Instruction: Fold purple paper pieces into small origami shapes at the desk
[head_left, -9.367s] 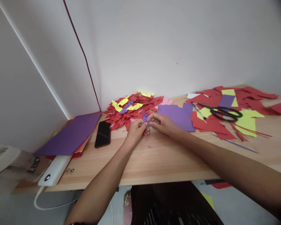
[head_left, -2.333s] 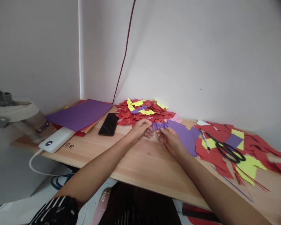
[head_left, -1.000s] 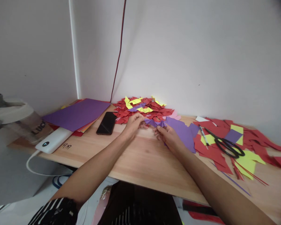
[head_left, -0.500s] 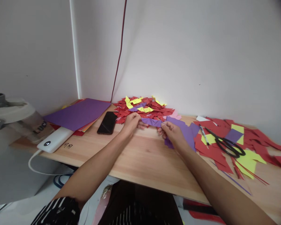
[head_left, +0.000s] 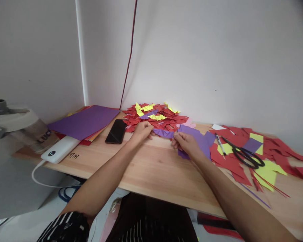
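Note:
A small folded purple paper strip (head_left: 164, 133) lies stretched between my two hands near the far side of the wooden table (head_left: 154, 168). My left hand (head_left: 141, 129) pinches its left end, fingers curled. My right hand (head_left: 184, 142) pinches its right end and rests over a larger purple sheet (head_left: 200, 139). Just behind the strip sits a heap of folded red, yellow and purple paper pieces (head_left: 155, 117).
A black phone (head_left: 116, 131), a white power bank (head_left: 60, 150) with a cable and a stack of purple and coloured sheets (head_left: 84, 122) lie to the left. On the right are black scissors (head_left: 243, 156), a pen (head_left: 219, 144) and red and yellow scraps (head_left: 265, 161). A wall stands close behind.
The small bunched purple piece has been pulled out into a longer strip between my hands, and my hands have moved apart. The view has settled after swinging left.

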A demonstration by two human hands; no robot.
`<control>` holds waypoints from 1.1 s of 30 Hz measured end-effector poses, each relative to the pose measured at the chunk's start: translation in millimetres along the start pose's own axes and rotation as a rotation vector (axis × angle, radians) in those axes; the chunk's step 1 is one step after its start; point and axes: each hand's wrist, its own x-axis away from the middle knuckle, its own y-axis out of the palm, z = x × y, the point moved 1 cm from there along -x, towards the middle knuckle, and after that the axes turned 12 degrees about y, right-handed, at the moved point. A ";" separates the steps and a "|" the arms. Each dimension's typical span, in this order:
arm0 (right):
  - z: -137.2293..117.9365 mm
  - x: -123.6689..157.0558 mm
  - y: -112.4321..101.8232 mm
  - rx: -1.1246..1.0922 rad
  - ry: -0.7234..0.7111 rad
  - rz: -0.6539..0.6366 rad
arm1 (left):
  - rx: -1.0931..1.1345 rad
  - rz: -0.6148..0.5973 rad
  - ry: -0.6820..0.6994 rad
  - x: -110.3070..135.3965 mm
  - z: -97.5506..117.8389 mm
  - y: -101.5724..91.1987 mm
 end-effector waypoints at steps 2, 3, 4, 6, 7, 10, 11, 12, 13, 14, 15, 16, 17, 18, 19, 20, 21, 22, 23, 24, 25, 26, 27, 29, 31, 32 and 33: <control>-0.3 0.7 1.0 0.019 0.013 -0.036 | -0.027 0.031 0.068 -2.4 -3.7 -1.2; -0.5 1.3 1.5 0.028 0.017 -0.049 | -0.046 0.042 0.115 -3.6 -5.6 -1.8; -0.6 1.8 1.9 0.035 0.020 -0.060 | -0.070 0.042 0.167 -4.5 -7.3 -2.3; -0.4 2.3 2.7 0.046 0.021 -0.076 | -0.126 0.002 0.261 -5.3 -9.6 -2.5; 0.1 2.3 3.0 0.052 0.021 -0.083 | -0.155 -0.027 0.297 -5.1 -10.0 -2.3; 2.5 0.9 3.3 0.075 0.015 -0.100 | -0.185 -0.129 0.346 -2.1 -7.6 0.1; 3.3 0.4 3.3 0.082 0.011 -0.104 | -0.183 -0.176 0.347 -0.4 -5.9 1.4; 3.9 0.1 3.2 0.090 0.006 -0.106 | -0.181 -0.236 0.347 1.5 -4.1 2.9; 4.1 0.0 3.1 0.099 0.003 -0.105 | -0.183 -0.297 0.349 3.5 -2.4 4.4; 4.0 0.3 3.2 0.110 0.000 -0.103 | -0.187 -0.359 0.352 5.6 -1.0 5.7; 3.6 0.9 3.3 0.121 0.000 -0.098 | -0.196 -0.406 0.357 7.6 -0.2 6.8; 2.8 1.9 3.4 0.131 0.000 -0.091 | -0.213 -0.439 0.365 9.5 0.1 7.5; 1.7 3.0 3.4 0.137 0.003 -0.084 | -0.239 -0.460 0.376 11.2 -0.2 7.8; 0.4 4.2 3.3 0.150 0.005 -0.076 | -0.276 -0.466 0.390 12.6 -1.0 7.9; -1.0 5.4 2.8 0.173 0.004 -0.065 | -0.315 -0.470 0.405 13.7 -2.0 7.7; -2.6 6.5 1.9 0.203 -0.003 -0.051 | -0.347 -0.468 0.415 14.4 -3.2 7.4; -4.3 7.5 0.2 0.244 -0.020 -0.033 | -0.364 -0.472 0.417 14.8 -4.3 7.1; -6.4 8.6 -2.3 0.282 -0.047 -0.008 | -0.376 -0.489 0.416 15.0 -5.1 6.9; -9.1 9.9 -5.7 0.315 -0.081 0.026 | -0.383 -0.497 0.413 14.9 -5.6 6.7; -12.4 11.5 -10.0 0.342 -0.116 0.067 | -0.389 -0.507 0.411 14.8 -5.8 6.5; -16.5 13.5 -15.4 0.363 -0.148 0.116 | -0.393 -0.515 0.408 14.6 -5.7 6.5; -21.5 16.0 -21.7 0.391 -0.172 0.171 | -0.393 -0.519 0.406 14.4 -5.4 6.5; -27.0 18.7 -29.0 0.430 -0.182 0.228 | -0.389 -0.520 0.405 14.3 -5.1 6.6; -38.3 23.9 -47.0 0.517 -0.172 0.354 | -0.373 -0.508 0.406 14.0 -4.8 6.7; -45.4 26.6 -69.8 0.560 -0.112 0.474 | -0.349 -0.491 0.410 13.8 -5.3 6.9; -45.6 26.3 -82.5 0.580 -0.070 0.510 | -0.337 -0.483 0.412 13.7 -5.8 7.1; -43.5 24.9 -95.7 0.610 -0.047 0.551 | -0.326 -0.473 0.413 13.7 -6.5 7.2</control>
